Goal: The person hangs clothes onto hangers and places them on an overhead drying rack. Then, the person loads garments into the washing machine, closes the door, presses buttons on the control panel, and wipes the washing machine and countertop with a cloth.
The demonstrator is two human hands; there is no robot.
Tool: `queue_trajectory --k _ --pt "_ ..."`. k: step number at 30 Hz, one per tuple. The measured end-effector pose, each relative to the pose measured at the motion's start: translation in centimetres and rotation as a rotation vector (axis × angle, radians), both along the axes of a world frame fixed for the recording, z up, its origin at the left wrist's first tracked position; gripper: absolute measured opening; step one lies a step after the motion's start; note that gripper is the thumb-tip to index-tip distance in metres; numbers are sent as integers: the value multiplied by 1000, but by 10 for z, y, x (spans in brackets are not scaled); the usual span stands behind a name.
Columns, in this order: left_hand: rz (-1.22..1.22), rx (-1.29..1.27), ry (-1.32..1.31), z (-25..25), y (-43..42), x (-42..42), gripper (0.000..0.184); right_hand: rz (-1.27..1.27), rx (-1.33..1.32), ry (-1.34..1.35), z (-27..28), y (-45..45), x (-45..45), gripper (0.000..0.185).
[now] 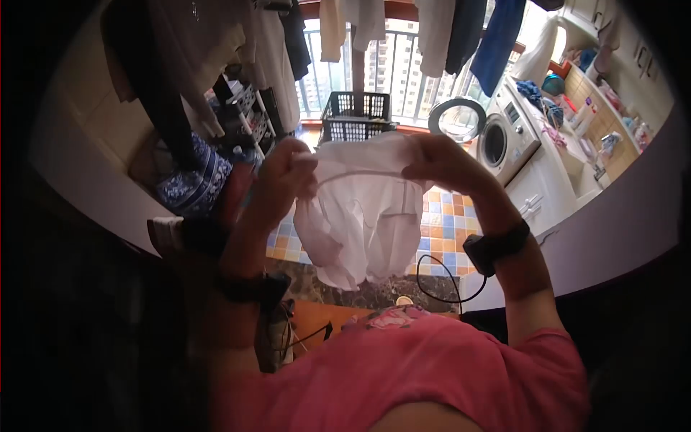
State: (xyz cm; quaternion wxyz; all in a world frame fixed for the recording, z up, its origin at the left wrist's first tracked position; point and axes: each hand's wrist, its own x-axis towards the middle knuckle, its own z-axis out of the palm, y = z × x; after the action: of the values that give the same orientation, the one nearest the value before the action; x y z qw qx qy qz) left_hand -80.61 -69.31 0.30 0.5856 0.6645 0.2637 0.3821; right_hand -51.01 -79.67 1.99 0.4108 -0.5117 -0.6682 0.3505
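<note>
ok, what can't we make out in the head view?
All in the head view:
- White garment: full shape, hidden by its own folds.
- Right hand: some fingers, hidden behind the cloth.
- Black basket: its bottom, blocked by the raised garment.
- Blue hanging garment: top, cut off by the upper edge.
- Washing machine: drum contents, too dark.

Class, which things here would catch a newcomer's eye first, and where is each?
A white garment, held between the left hand and right hand mid-picture, stands out first. Next come the pink shirt across the bottom and the washer at upper right, its round door open.
</note>
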Motion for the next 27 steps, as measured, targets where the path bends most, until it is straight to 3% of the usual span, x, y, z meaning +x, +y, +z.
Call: queue_trajectory --k 2,3,4,6,8,12,14,18,21,23,24,26,27 --pt "41 5 45 15 -1 -6 8 51 -92 -1 -10 9 13 28" --pt "27 4 53 20 3 -10 8 -22 -151 -168 -2 7 8 19" --pt "18 -10 70 16 6 -17 8 -41 -162 106 -12 14 14 15" --pt "44 24 98 7 14 -26 11 -89 -109 149 -15 17 13 17" --pt "43 307 268 3 15 -31 21 -101 -63 108 -16 20 10 17" --pt "10 485 540 2 4 -40 33 -75 42 9 -8 26 -4 17" --pt "-66 246 569 -7 10 -48 37 -62 59 -10 -9 34 -7 18" --pt "-64 70 528 -8 14 -62 32 -57 131 -145 -7 50 -13 18" --pt "-135 -86 467 -15 15 -68 39 -64 196 -123 -10 59 -21 20" --pt "-219 -369 153 -21 4 -67 57 -59 265 -25 -10 64 -26 21" --pt "-221 -372 158 -23 3 -68 57 -63 263 -21 -10 69 -27 21" --pt "-449 -805 -242 -31 1 -69 75 -52 365 -94 -10 76 -30 20" --pt "-513 -825 -270 -43 6 -70 84 -81 348 -92 -6 75 -36 19"
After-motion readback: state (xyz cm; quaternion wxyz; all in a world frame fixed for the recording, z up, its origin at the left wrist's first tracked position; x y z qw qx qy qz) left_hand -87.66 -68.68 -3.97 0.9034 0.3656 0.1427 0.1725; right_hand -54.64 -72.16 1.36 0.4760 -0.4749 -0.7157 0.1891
